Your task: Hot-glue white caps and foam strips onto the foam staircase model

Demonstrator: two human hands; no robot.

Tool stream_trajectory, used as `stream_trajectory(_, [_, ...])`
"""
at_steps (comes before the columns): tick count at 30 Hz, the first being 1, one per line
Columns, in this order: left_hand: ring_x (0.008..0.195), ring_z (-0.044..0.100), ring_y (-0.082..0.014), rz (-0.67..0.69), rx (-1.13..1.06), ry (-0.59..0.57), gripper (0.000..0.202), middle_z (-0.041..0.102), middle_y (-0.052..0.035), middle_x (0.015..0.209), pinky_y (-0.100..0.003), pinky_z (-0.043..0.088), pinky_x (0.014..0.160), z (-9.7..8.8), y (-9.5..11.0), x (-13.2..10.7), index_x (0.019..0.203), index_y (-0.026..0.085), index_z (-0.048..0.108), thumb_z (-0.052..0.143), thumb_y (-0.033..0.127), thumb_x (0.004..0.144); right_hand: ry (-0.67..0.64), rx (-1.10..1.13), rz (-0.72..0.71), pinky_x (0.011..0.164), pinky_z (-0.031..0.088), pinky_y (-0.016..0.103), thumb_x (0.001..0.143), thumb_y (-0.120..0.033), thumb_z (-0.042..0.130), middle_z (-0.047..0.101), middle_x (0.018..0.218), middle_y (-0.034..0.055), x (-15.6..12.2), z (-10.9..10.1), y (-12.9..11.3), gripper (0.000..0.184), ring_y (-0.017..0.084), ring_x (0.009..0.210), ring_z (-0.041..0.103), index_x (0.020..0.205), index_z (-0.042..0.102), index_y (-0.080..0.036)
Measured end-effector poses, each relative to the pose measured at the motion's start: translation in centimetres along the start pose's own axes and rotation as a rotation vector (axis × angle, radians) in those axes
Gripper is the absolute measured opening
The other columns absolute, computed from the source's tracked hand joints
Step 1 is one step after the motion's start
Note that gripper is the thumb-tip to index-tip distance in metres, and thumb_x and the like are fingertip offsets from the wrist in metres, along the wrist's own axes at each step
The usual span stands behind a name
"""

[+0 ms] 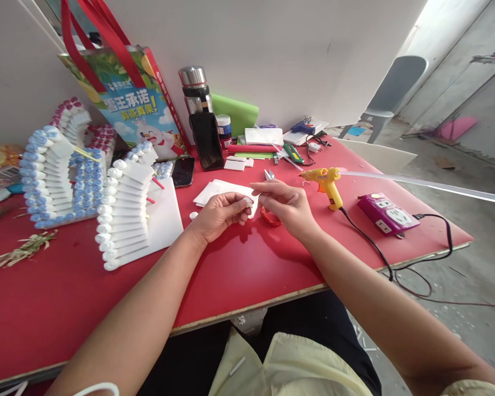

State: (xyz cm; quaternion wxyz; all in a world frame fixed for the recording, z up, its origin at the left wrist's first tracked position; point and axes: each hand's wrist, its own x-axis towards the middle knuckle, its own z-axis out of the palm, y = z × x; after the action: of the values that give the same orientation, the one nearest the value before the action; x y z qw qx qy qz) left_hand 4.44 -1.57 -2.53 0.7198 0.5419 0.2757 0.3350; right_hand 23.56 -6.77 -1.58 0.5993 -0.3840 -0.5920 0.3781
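While the left forearm [157, 286] lies near the white curved assembly [126, 220], a leftward elbow swing could knock its rolled ends out of line. A loose white roll [193, 215] rests just beside the left hand [225, 214]; dragging that hand could sweep it away. The left thumb and fingers pinch a small white piece [248, 202] above the paper sheets [210, 190]; excessive pressure could deform it, too little could drop it. The right hand [286, 206] is raised just beside the piece, fingers extended, thumb near the index; whether they grip anything cannot be told. Farther right, the yellow glue gun [330, 187] points its nozzle leftward; contact could burn if the tip is hot. A forearm snagging its black cord [365, 239] could topple the gun.
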Motion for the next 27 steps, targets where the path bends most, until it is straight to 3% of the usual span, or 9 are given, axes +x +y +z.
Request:
stream_trajectory(6, [0.066,0.063,-0.0107,0.066,0.031,0.058,0.030,0.069,-0.0030,0.082,-0.025,0.050,0.065,0.4,0.0,0.1,0.099,0.013,0.073,0.082,0.035,0.081,0.076,0.177,0.223,0.061,0.048,0.028,0.075,-0.030,0.079,0.073,0.086,0.0043,0.5,0.0,-0.3,0.024,0.012,0.064,0.060,0.096,0.076,-0.017])
stream_trajectory(14, [0.065,0.063,-0.0108,0.057,0.006,0.080,0.031,0.070,-0.0032,0.081,-0.025,0.050,0.066,0.3,0.1,0.0,0.096,0.013,0.072,0.083,0.036,0.079,0.077,0.342,0.309,0.058,0.043,0.026,0.066,-0.031,0.089,0.065,0.068,-0.0003,0.8,-0.1,0.5,0.028,0.011,0.060,0.055,0.083,0.072,-0.017])
stream_trajectory(21, [0.066,0.063,-0.0110,0.111,0.070,0.079,0.029,0.069,-0.0034,0.082,-0.026,0.052,0.066,0.6,0.1,0.0,0.098,0.012,0.071,0.080,0.036,0.083,0.104,0.330,0.294,0.046,0.030,0.024,0.073,-0.038,0.087,0.058,0.055,-0.0009,0.6,-0.3,0.3,0.038,0.008,0.046,0.043,0.061,0.058,-0.017])
stream_trajectory(27, [0.066,0.065,-0.0147,0.221,0.327,0.169,0.033,0.070,-0.0034,0.077,-0.029,0.055,0.068,1.3,0.1,-0.1,0.099,0.014,0.072,0.080,0.040,0.081,0.099,0.281,0.395,0.038,0.018,0.024,0.078,-0.060,0.077,0.050,0.045,-0.0021,0.7,-0.1,0.3,0.048,0.005,0.036,0.031,0.063,0.064,-0.015])
